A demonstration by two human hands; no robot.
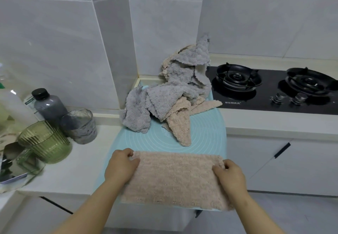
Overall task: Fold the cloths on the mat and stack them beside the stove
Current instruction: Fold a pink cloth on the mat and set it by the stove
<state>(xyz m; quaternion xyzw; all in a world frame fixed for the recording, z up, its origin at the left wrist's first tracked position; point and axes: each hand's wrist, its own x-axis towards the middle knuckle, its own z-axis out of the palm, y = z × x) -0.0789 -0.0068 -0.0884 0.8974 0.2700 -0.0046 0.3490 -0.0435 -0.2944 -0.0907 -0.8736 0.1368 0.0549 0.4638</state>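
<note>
A beige fluffy cloth (pixel 175 177) lies spread flat on the near end of a light blue mat (pixel 204 138). My left hand (pixel 121 166) pinches its far left corner. My right hand (pixel 228 175) pinches its far right corner. Behind it, a loose heap of grey cloths (pixel 170 95) and beige cloths (pixel 180 124) covers the far end of the mat, up against the wall corner. The black gas stove (pixel 274 89) sits to the right of the mat.
A green ribbed cup (pixel 45 142), a clear grey cup (pixel 80 126), a dark bottle (pixel 47 104) and other containers crowd the counter at left. A strip of white counter (pixel 274 122) runs in front of the stove. White cabinet doors (pixel 292 164) are below.
</note>
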